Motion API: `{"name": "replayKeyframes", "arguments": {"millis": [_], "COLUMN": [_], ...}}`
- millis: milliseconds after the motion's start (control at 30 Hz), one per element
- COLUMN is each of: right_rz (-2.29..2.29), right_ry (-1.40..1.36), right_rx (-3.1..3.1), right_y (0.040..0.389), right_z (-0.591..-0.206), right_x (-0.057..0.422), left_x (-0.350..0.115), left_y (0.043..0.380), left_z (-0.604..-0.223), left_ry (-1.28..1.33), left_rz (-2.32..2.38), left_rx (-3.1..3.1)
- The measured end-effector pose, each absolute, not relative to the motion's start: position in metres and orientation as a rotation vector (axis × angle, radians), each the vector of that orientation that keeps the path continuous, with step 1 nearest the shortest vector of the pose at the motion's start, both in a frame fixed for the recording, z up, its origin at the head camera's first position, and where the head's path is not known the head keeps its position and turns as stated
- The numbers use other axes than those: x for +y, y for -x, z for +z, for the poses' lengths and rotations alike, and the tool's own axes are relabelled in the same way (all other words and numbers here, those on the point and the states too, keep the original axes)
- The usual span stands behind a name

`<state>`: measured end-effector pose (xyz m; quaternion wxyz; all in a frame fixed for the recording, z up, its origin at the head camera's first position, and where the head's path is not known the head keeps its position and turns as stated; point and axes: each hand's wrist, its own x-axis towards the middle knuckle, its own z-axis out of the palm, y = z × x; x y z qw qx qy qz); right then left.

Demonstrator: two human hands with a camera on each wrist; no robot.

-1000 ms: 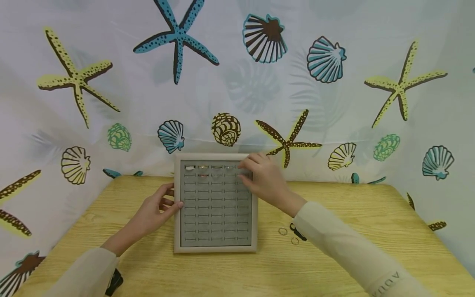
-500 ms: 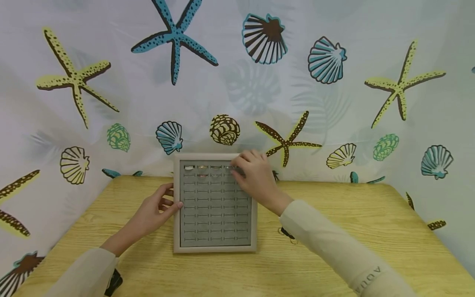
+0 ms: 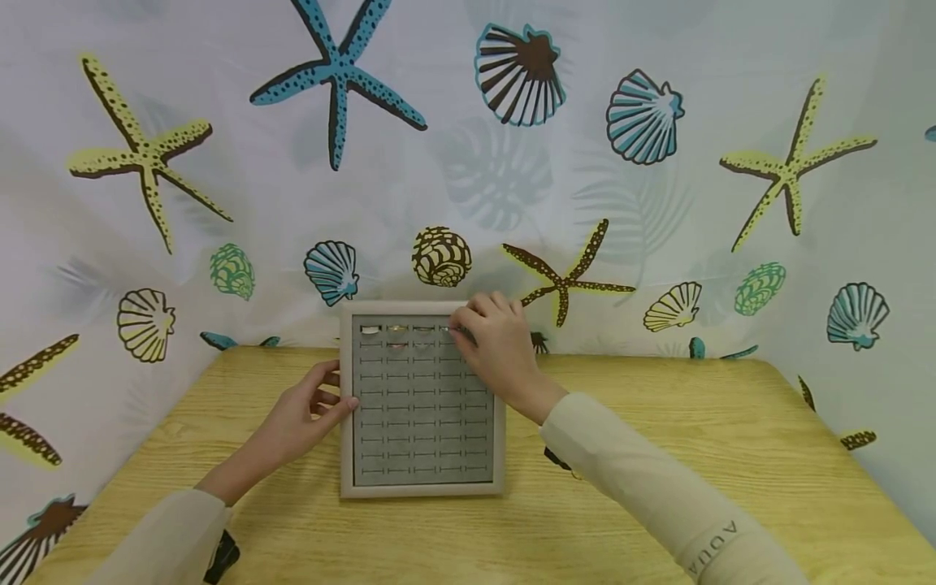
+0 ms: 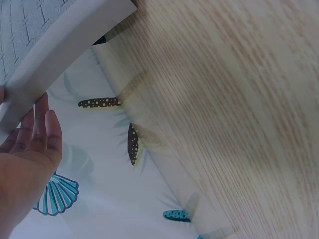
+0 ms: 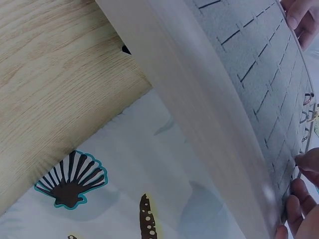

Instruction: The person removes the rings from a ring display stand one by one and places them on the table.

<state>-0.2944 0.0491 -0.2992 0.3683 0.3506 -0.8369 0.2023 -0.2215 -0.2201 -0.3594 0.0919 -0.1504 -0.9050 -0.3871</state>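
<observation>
A ring display tray, grey slotted padding in a pale frame, stands propped up on the table. My left hand grips its left edge, thumb on the front; the left wrist view shows the fingers behind the frame. At the tray's upper right, my right hand pinches a thin silvery ring at the fourth slot of the top row, mostly hidden by the fingers. Left of it sit a wide white ring, a gold-toned ring and several others in the top two rows.
The wood-grain table runs back to a pale curtain printed with starfish and shells. A small black object lies partly under the right sleeve. Another black item shows beside the left sleeve.
My right hand has shifted left along the top row, from the fifth slot to the fourth. Its sleeve now covers most of the loose rings on the table. The left hand stays put.
</observation>
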Motion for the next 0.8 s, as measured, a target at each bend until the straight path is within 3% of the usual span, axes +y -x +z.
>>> {"name": "replayKeyframes", "arguments": {"millis": [433, 800], "right_rz": [0.605, 0.673], "right_ry": [-0.979, -0.985], "right_rx": [-2.1, -2.071], "right_y": [0.296, 0.276], "right_z": [-0.299, -0.295], "right_x": [0.056, 0.057], "left_x": [-0.219, -0.226], "left_y": [0.221, 0.216], "left_z": [-0.36, -0.359], "left_ry": [0.435, 0.482], "left_rz": [-1.143, -1.15], "left_rx": [-2.695, -2.701]}}
